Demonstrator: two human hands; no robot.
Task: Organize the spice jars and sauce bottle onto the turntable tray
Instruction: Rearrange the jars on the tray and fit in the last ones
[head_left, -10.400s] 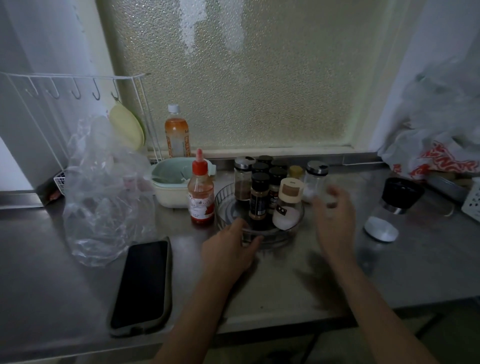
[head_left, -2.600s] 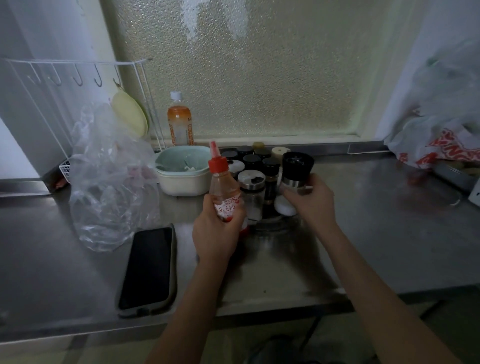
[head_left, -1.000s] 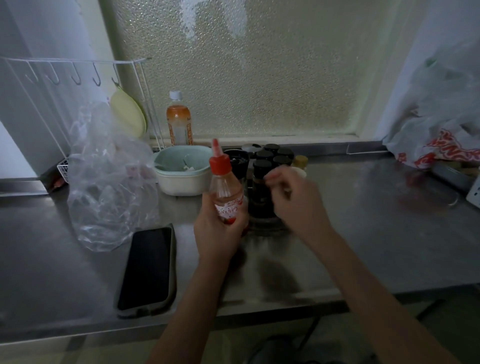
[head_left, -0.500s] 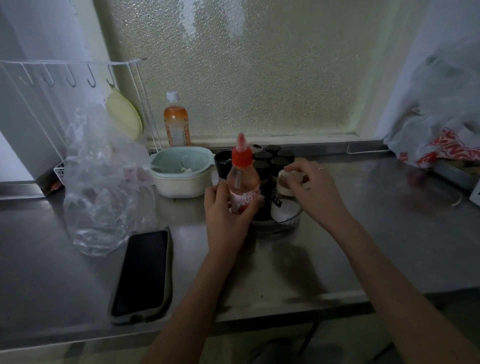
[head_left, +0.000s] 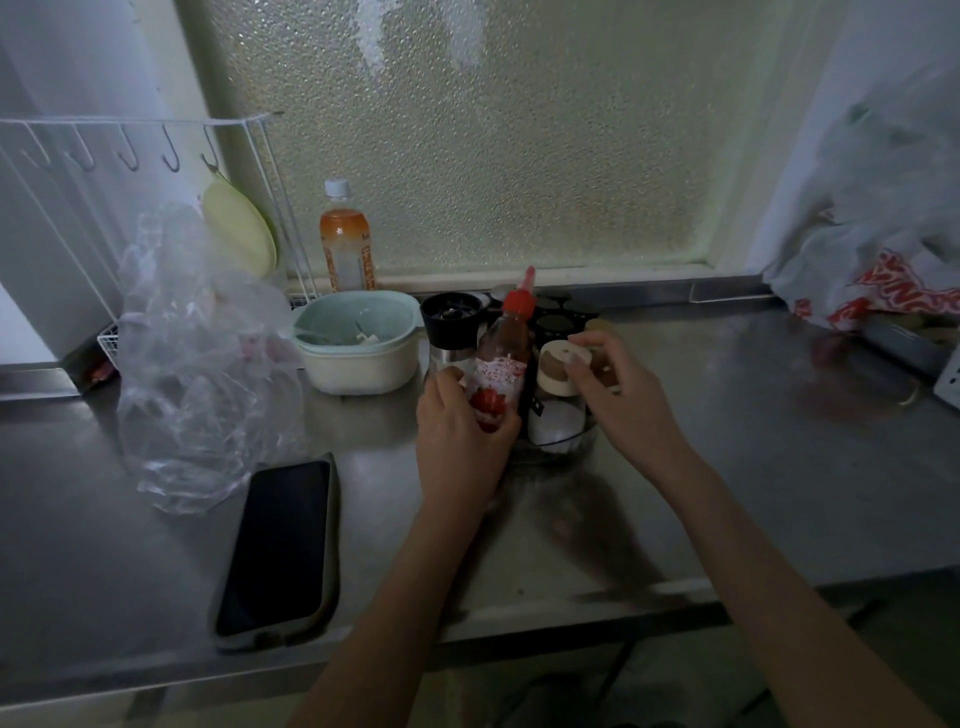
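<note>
Holding the sauce bottle (head_left: 503, 358) upright, your left hand (head_left: 460, 441) is clamped around its lower half and hides its base, so contact with the turntable tray (head_left: 563, 449) cannot be confirmed. The tray holds dark-capped spice jars (head_left: 558, 322), a black-topped grinder (head_left: 449, 332) and a cream-lidded jar (head_left: 558, 384). Your right hand (head_left: 621, 400) pinches that lid; whether it grips firmly is unclear. Half a second ago the bottle stood slightly higher. The teal bowl (head_left: 358, 340) contains pale scraps.
</note>
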